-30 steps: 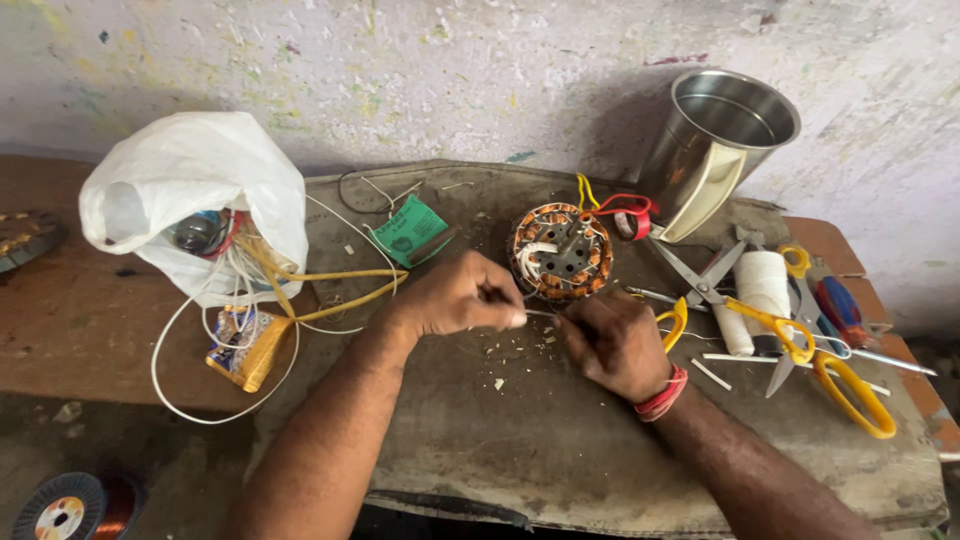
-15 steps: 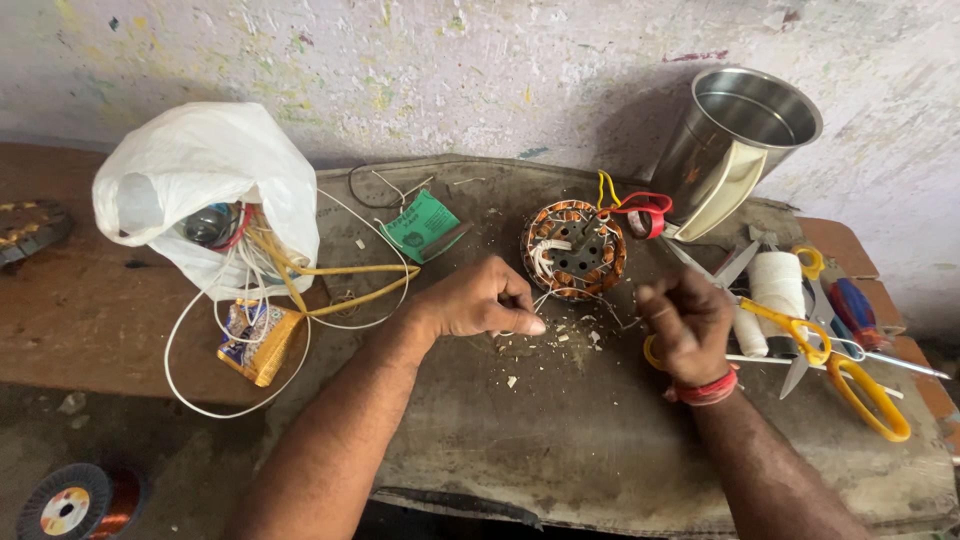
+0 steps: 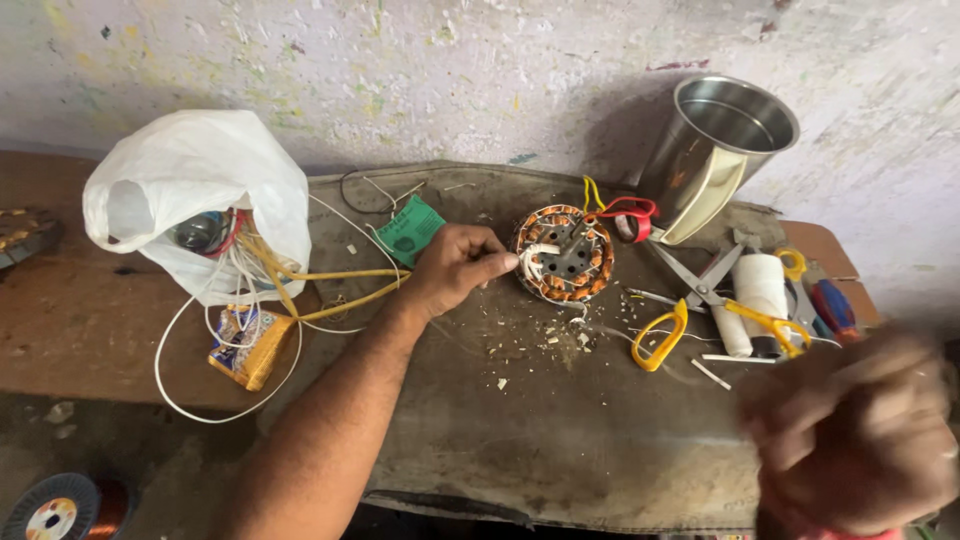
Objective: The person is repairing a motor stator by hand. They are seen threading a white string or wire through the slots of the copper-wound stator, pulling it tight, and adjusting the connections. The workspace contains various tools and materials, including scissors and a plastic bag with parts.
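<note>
The round copper-wound motor stator lies at upper centre on the grey mat — steadied by the left hand, fingertips pinched at its white-sleeved rim. The right hand, blurred at lower right, is curled shut — contents cannot be told.

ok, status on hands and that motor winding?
Left hand pinching at stator edge. Right hand raised, blurred, grip unclear. Scissors lie beside the stator.

Soft, even daylight filled the bench, casting a dull shadow of the shiny steel cup on the pale flaking wall. The right hand, close to the lens, was smeared by motion blur, while the copper-wound round stator stayed sharp. The bench edges bowed slightly.
</note>
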